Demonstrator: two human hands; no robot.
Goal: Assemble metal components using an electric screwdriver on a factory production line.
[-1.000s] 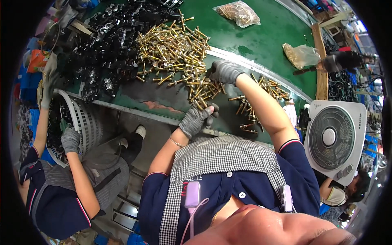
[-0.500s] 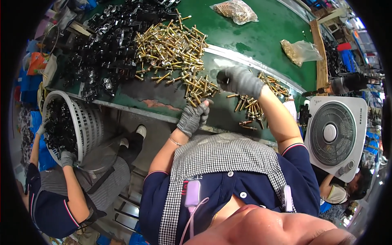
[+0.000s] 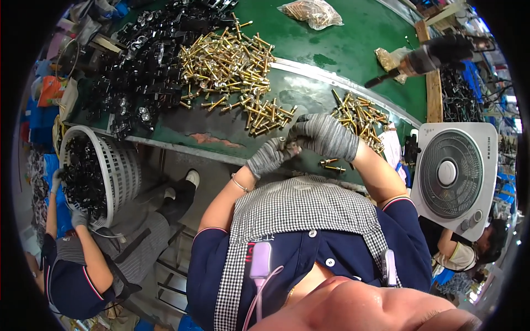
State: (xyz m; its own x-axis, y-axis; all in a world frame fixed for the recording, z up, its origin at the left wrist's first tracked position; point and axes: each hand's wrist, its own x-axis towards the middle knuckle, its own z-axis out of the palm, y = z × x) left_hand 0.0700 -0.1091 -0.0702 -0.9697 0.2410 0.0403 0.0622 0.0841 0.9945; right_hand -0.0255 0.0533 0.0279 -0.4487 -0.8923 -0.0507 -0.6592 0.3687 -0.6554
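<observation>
My left hand (image 3: pixel 269 156) and my right hand (image 3: pixel 327 137), both in grey knit gloves, meet above the bench's near edge. Their fingers are closed and pressed together around something small with a metallic glint, mostly hidden by the gloves. Just beyond lies a big heap of brass-coloured bolts (image 3: pixel 227 65), several of them with washers or nuts on. A smaller group of bolts (image 3: pixel 360 117) rests to the right, past my right wrist. Two loose bolts (image 3: pixel 332 165) lie close to the near edge, below my right hand.
Black metal parts (image 3: pixel 144 71) are piled at the left of the green bench (image 3: pixel 364 33). Bagged bolts (image 3: pixel 316 13) lie at the back. A power driver (image 3: pixel 430 58) hangs over the right side, above a box fan (image 3: pixel 454 176). A co-worker reaches into a white basket (image 3: pixel 118 174).
My right hand has moved left and nearer to meet my left hand, which has pulled slightly right from the bolt heap. The power driver has swung up and left over the bench.
</observation>
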